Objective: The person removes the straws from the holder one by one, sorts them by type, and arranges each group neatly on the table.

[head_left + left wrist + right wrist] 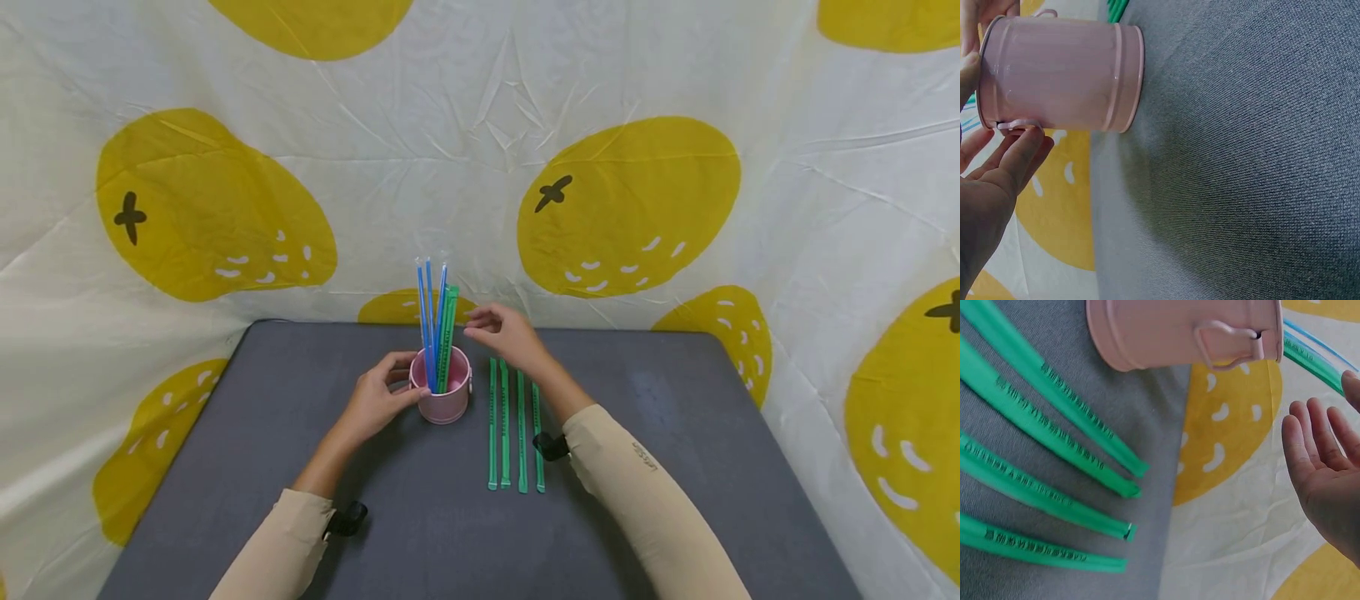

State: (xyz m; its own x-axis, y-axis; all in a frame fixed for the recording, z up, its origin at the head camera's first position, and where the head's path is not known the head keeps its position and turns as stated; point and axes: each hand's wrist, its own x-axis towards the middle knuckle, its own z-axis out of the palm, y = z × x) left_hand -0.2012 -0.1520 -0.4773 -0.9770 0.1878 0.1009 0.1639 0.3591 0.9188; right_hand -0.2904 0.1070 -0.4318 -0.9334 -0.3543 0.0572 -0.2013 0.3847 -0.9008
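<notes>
A small pink metal bucket (444,408) stands upright on the dark table. My left hand (375,398) holds it at the left side, thumb at the front of the rim and fingers by the side handle. Blue straws (422,308) in clear wrappers lean inside the bucket, beside straws in green wrappers (449,325). To the right of their tops is my right hand (508,337), fingers loosely bent and holding nothing. In the right wrist view, its thumb (1350,387) stands apart from the fingers. Several green-wrapped straws (506,425) lie side by side on the table, right of the bucket.
The dark grey table (300,375) reaches back to a pale cloth (465,100) printed with big yellow fruit. My right forearm (630,467) passes over the right end of the row of green straws. Each wrist carries a small black camera (347,518).
</notes>
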